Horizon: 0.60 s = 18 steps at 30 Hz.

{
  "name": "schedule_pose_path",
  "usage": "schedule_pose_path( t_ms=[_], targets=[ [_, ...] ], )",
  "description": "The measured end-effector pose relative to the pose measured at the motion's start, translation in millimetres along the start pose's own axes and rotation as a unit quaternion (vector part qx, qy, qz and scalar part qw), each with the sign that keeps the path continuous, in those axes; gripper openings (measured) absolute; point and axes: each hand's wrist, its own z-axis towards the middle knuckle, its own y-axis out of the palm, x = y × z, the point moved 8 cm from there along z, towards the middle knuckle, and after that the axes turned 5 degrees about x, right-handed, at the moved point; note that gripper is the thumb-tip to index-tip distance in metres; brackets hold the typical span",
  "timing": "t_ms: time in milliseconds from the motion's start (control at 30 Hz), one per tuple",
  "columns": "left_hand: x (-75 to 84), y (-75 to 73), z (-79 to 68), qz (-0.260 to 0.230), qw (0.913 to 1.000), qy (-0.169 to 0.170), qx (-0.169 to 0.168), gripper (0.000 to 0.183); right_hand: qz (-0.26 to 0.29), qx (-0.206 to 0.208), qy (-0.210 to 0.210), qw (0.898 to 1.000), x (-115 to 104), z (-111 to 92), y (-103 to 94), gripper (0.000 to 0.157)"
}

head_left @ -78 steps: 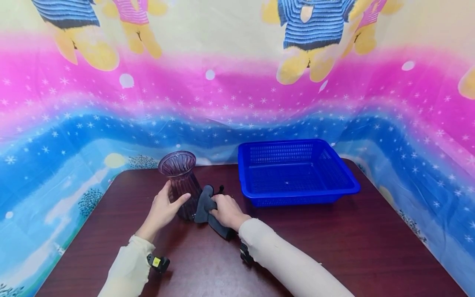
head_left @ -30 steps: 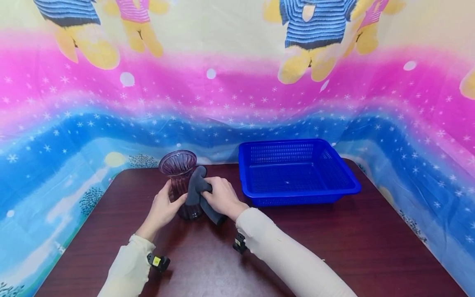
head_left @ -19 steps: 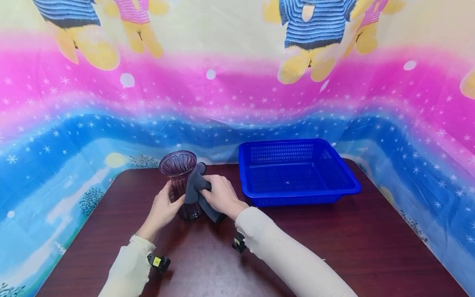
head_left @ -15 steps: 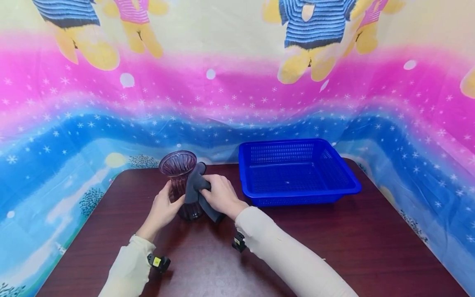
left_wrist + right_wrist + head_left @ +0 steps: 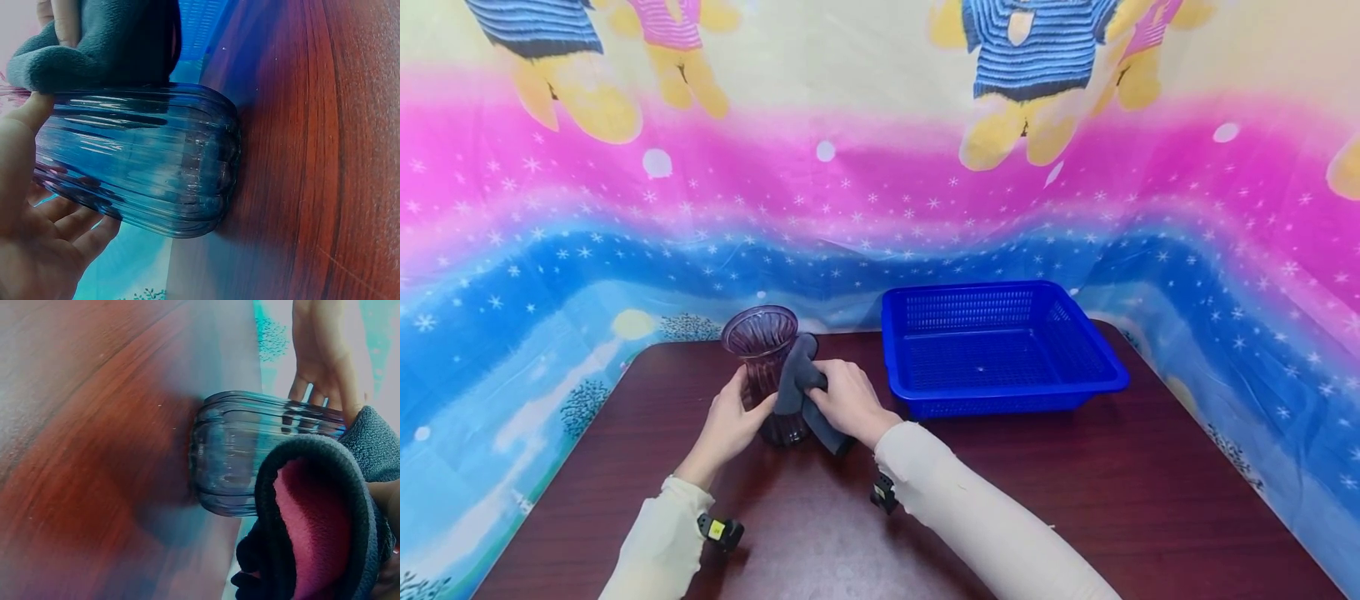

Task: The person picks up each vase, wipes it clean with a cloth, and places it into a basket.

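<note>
A purple-tinted, ribbed glass vase [image 5: 762, 373] with a flared rim stands upright on the table. My left hand [image 5: 730, 421] grips its waist from the left, thumb in front and fingers behind. In my right hand [image 5: 850, 402] a bunched dark grey cloth [image 5: 793, 383] is pinched and held against the vase's right side, below the rim. The left wrist view shows the ribbed lower body of the vase [image 5: 144, 162] bare, with the cloth along one side. A pink face of the cloth [image 5: 315, 531] shows inside its fold in the right wrist view.
To the right, a blue perforated plastic basket [image 5: 1000, 403] sits at the back of the dark reddish wooden table [image 5: 1112, 500]. A printed cloth backdrop [image 5: 865, 250] with cartoon figures and snowflakes hangs behind and around the table.
Over the whole span my right hand has moved the cloth from near the vase's base up to its upper body, then slightly back down. The left hand and vase have stayed put.
</note>
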Motion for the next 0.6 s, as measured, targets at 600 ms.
schedule_pose_path(
  t_ms=[600],
  targets=[
    [-0.9, -0.6, -1.0, -0.01, 0.9999, -0.005, 0.005, 0.09, -0.027, -0.045, 0.04, 0.998, 27.0, -9.1, 24.9, 0.027]
  ],
)
